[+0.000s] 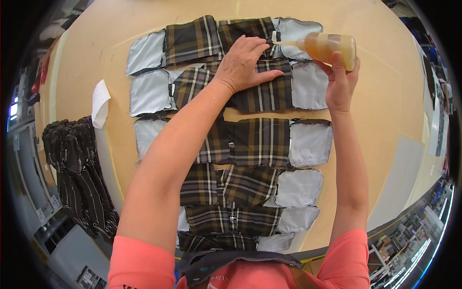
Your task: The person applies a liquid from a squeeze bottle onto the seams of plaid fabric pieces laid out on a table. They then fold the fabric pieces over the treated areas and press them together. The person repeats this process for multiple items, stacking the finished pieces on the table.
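My right hand (340, 83) grips a clear squeeze bottle (331, 47) of amber liquid, tipped on its side. The bottle's thin nozzle points left, its tip by a small white tab (274, 36) at the edge of the top plaid fabric piece (192, 41). Stretched out flat, my left hand (244, 62) lies across the two uppermost rows, fingers near that tab and thumb over the second row's plaid piece (264, 91). Pale grey lining pieces (309, 85) flank the plaid at both ends. My left forearm hides part of the lower rows.
Several more plaid rows (262, 142) run down the tan table (375, 120) toward me. At the left, a bunch of dark striped fabric (79, 164) hangs over the table edge. A white paper scrap (100, 103) lies above it.
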Demonstrator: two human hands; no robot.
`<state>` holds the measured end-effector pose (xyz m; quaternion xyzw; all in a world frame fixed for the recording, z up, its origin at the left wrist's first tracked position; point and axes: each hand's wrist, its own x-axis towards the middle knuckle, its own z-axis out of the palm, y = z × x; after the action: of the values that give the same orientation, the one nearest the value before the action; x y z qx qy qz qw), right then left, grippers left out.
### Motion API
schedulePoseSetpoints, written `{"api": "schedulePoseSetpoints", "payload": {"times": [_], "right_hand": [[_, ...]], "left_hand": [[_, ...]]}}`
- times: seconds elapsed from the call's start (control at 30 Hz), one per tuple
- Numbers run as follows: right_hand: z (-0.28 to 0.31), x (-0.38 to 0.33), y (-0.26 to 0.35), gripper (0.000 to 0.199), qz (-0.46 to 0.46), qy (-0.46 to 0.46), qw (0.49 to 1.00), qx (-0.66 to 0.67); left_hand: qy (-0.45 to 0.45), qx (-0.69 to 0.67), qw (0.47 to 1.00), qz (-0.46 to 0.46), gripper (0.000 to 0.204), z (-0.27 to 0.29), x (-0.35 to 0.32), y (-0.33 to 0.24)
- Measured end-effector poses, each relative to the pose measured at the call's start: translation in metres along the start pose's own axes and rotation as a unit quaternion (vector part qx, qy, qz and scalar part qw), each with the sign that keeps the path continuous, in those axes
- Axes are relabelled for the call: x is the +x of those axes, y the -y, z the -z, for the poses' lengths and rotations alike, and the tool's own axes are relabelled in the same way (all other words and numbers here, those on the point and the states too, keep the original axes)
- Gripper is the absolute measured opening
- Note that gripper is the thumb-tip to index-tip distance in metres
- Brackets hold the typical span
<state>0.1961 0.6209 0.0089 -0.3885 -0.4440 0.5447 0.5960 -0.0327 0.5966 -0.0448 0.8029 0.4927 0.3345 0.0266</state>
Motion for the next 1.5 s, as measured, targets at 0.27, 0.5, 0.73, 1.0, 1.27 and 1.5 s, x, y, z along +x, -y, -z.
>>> {"api": "schedulePoseSetpoints", "payload": {"times": [0.27, 0.5, 0.73, 1.0, 1.27, 1.5], "right_hand": [[0.076, -0.008, 0.060, 0.076, -0.093, -0.060, 0.888, 0.447], [0.069, -0.069, 0.076, 0.065, -0.039, -0.152, 0.978, 0.137], [0.038, -0.091, 0.049, 0.056, 0.004, -0.061, 0.997, -0.050], [0.031, -0.086, 0.021, 0.061, 0.008, -0.051, 0.994, -0.100], [0.043, -0.094, 0.022, 0.064, 0.004, -0.040, 0.989, -0.142], [0.052, -0.092, 0.016, 0.059, 0.033, -0.005, 0.981, -0.193]], "left_hand": [[0.014, -0.041, 0.999, -0.026, 0.047, 0.021, -0.003, -0.040], [0.162, -0.015, 0.983, -0.083, 0.050, 0.019, -0.029, -0.070], [0.138, -0.051, 0.989, -0.031, 0.054, 0.023, -0.051, -0.063], [0.123, -0.072, 0.989, -0.031, 0.060, 0.024, -0.053, -0.062], [0.112, -0.081, 0.990, -0.034, 0.060, 0.024, -0.054, -0.060], [0.111, -0.083, 0.990, -0.035, 0.060, 0.023, -0.053, -0.060]]}}
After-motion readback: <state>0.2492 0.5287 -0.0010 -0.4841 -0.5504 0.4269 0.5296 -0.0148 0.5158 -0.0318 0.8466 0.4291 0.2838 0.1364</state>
